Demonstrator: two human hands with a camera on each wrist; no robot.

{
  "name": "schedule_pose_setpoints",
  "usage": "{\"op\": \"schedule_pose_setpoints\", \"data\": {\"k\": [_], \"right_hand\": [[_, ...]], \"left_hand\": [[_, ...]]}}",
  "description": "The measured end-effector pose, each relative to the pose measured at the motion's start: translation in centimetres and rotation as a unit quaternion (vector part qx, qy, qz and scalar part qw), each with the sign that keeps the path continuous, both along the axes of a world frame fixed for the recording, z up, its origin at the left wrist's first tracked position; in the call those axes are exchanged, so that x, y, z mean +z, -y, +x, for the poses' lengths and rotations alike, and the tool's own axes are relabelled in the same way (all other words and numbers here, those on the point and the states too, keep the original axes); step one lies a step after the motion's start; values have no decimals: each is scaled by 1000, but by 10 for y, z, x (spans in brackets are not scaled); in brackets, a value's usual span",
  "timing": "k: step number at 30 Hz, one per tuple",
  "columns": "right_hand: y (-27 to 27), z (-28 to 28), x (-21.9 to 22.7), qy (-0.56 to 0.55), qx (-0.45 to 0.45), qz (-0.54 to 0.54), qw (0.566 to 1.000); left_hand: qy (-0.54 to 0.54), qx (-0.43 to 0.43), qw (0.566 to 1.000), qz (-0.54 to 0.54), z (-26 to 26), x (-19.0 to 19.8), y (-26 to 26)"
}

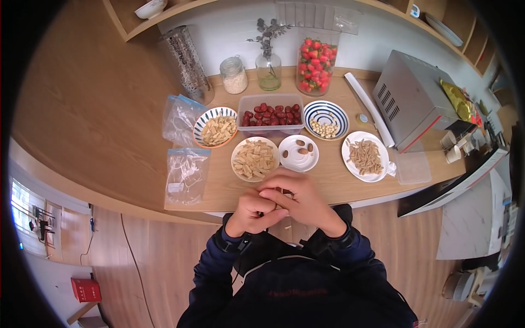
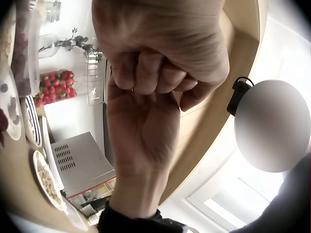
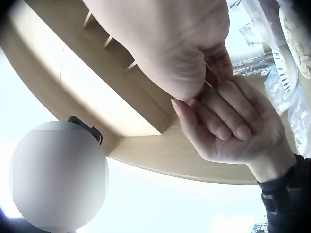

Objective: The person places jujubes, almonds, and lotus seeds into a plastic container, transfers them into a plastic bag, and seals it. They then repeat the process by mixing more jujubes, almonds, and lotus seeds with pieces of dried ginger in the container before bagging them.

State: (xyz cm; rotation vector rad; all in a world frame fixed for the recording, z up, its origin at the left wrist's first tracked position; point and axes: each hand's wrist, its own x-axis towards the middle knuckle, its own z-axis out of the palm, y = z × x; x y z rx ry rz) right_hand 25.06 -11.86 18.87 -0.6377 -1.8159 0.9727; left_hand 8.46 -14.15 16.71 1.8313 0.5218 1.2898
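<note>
Both hands meet just past the table's front edge, below a plate of pale strips [image 1: 255, 159]. Curled fingers show on the left hand [image 1: 255, 212] [image 2: 160, 43] [image 3: 238, 114]. Over it bends the right hand [image 1: 305, 199] [image 2: 143, 128] [image 3: 160, 43], thumb and fingers touching the left. Between them peeks a small dark red thing [image 1: 286, 192] [image 3: 210, 80], mostly hidden by the fingers; what it is I cannot tell. Behind the hands, a small white plate [image 1: 298, 164] bears several brown nuts, and a plastic box [image 1: 270, 129] holds red dates [image 1: 272, 115].
A striped bowl of pale slices [image 1: 219, 130] and clear bags [image 1: 187, 177] lie left. Right are a blue-ringed plate [image 1: 326, 133], a plate of brown pieces [image 1: 365, 156], a white roll [image 1: 369, 109] and a grey oven [image 1: 410, 104]. Behind stand jars [image 1: 235, 82] and strawberries [image 1: 316, 68].
</note>
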Motion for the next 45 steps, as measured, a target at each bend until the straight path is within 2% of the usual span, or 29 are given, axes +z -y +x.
{"op": "schedule_pose_setpoints", "data": {"k": [2,5,8,9,12,13,16,18,20,21,24,25,27,28,30,31,34,36,37,39,45], "right_hand": [[1,13,0,57,15,-73,996],[-4,21,5,75,28,-96,992],[0,14,12,-1,76,37,996],[1,11,10,-25,55,53,997],[-16,42,-7,-16,146,35,989],[-24,53,-15,0,145,59,988],[-26,53,-5,-50,43,81,995],[-20,41,7,-53,33,159,985],[-11,24,15,-57,37,255,965],[-8,30,11,18,65,292,954],[-19,38,1,17,89,318,944],[-27,49,4,44,95,329,939],[-32,58,0,42,40,317,947],[-33,57,3,42,13,310,950],[-24,42,13,63,39,331,941],[-20,35,18,72,52,341,936],[-15,31,18,175,54,120,976],[-19,35,13,141,127,-45,981],[-22,37,11,122,162,-126,971],[-25,40,7,91,191,-177,961],[-18,43,27,95,219,-237,942]], "left_hand": [[16,-15,1000,-19,-7,-7,-2],[-71,-29,995,64,-6,3,-1],[-58,-36,991,116,7,12,5],[-89,-57,986,125,0,6,3],[-80,-87,985,128,1,10,4],[-124,-62,977,164,2,15,5],[-263,18,927,266,8,38,11],[-368,75,868,326,13,47,12],[-417,90,846,320,15,39,8],[-442,97,834,317,16,34,6],[-427,59,849,306,17,21,3],[-455,84,810,359,17,22,3],[-504,131,719,460,17,26,3],[-502,126,728,449,15,21,4],[-497,119,748,424,13,8,7],[-508,118,730,442,14,8,7],[-526,120,680,497,16,17,2],[-521,131,654,533,18,20,-1],[-516,115,659,535,16,19,-2],[-506,82,670,537,10,15,-5],[-412,102,689,587,13,18,-9]]}}
